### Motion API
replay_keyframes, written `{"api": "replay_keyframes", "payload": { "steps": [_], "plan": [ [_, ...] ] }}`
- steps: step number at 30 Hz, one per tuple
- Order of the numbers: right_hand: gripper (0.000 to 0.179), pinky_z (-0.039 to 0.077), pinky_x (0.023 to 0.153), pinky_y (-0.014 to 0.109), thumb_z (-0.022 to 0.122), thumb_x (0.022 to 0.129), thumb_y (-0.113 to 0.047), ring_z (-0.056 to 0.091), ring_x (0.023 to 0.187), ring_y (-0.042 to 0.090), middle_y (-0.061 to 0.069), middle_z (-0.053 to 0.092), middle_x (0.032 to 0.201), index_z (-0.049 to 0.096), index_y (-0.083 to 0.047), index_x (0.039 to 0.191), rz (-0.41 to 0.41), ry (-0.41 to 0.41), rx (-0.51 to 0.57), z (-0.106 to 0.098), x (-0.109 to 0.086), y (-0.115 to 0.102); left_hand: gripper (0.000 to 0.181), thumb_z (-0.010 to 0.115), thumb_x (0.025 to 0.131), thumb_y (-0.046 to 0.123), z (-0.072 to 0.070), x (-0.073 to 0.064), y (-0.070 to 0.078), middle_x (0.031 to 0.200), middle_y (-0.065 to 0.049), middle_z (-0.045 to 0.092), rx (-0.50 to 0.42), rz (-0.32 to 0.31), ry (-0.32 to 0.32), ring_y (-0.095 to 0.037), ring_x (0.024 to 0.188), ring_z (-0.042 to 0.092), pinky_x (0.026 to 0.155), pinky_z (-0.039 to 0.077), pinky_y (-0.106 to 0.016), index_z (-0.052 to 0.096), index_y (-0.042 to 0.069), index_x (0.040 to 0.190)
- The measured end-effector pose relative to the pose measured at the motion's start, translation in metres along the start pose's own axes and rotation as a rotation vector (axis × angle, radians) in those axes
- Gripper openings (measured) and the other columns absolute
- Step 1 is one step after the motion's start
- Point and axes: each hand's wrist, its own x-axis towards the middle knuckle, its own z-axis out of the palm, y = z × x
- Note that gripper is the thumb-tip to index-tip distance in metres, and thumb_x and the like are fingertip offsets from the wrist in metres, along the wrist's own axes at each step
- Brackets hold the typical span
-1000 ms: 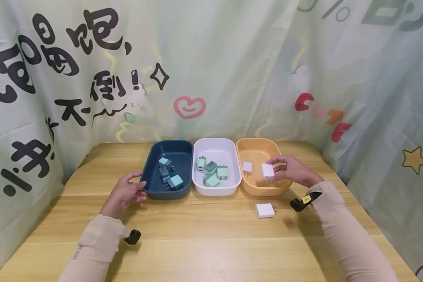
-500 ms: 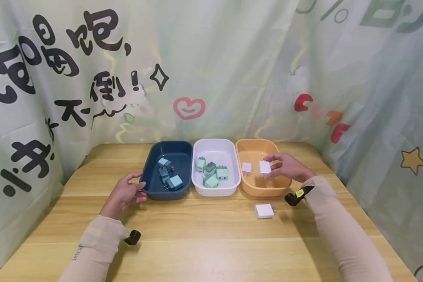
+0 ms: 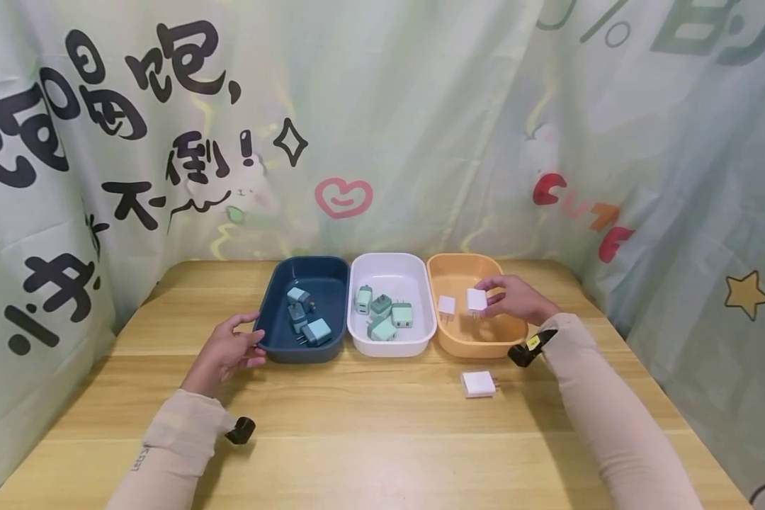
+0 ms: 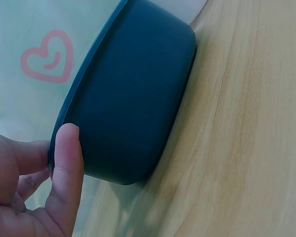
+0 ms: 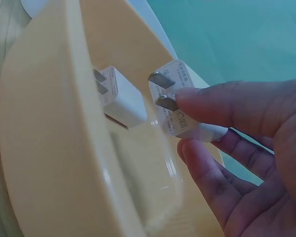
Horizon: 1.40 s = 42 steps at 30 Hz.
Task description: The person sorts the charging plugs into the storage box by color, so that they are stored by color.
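Observation:
My right hand pinches a white charger plug between thumb and fingers over the orange tray. Its two metal prongs face the camera in the right wrist view, where the thumb lies beside them. Another white charger lies in that tray, to the left of the held one. At the far left, my left hand grips the rim of the dark blue tray at its near left corner, thumb against the outer wall. A third white charger rests on the table in front of the orange tray, prongs pointing right.
Three trays stand side by side on the wooden table. Several green chargers lie in the white tray in the middle, and a few blue chargers in the blue one. A printed curtain hangs close behind.
My right hand has shifted slightly left with the white charger, farther in over the orange tray. The left hand has stayed at the blue tray's rim.

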Motion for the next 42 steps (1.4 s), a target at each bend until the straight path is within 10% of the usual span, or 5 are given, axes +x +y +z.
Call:
{"api": "replay_keyframes", "payload": {
  "steps": [42],
  "plan": [
    [0.05,0.054,0.085,0.031,0.065,0.086,0.008,0.049,0.12,0.045,0.031,0.04,0.137,0.042,0.013,0.13,-0.018,-0.036,0.082,-0.003,-0.017,0.001,0.054,0.049,0.102,0.009,0.0,0.003,-0.001,0.116,-0.021,0.045,0.013,-0.019,0.023,-0.021,0.072,0.06,0.068,0.059,-0.033,0.031,0.015,0.152]
  ]
}}
